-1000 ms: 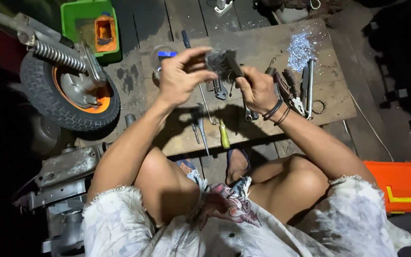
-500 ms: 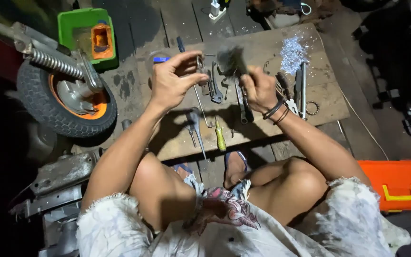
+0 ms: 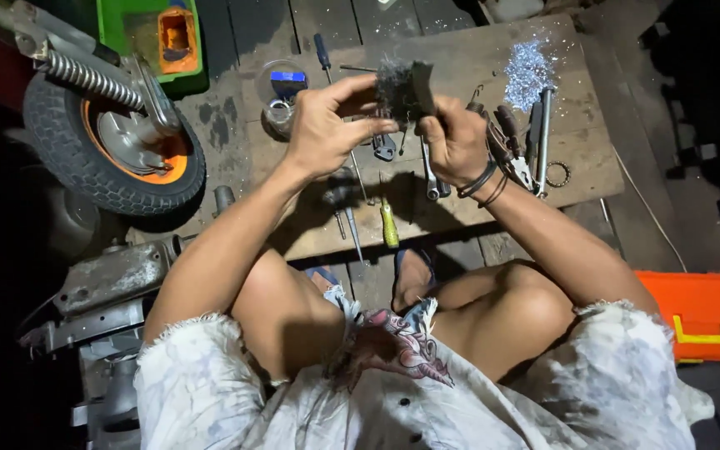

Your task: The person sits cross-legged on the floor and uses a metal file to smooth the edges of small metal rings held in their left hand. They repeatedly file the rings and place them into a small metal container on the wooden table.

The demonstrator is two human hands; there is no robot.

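Versus half a second ago: left hand [image 3: 324,127] has been brought back onto the dark wire brush [image 3: 399,88]; fingertips now touch its bristles, where a gap was seen before. Right hand [image 3: 453,143] is kept clamped on the brush handle. Brush is held upper centre of frame, above the wooden board [image 3: 577,167]. Left fingers are spread, closed on nothing. Green tray [image 3: 127,25] with orange insert sits upper left. Blue-labelled clear jar [image 3: 281,87] is just left of the hands. Orange case [image 3: 693,312] with yellow latch lies at right edge.

Both arms reach forward, left hand [image 3: 322,133] fingers pinched, right hand [image 3: 453,146] clenched, close together.
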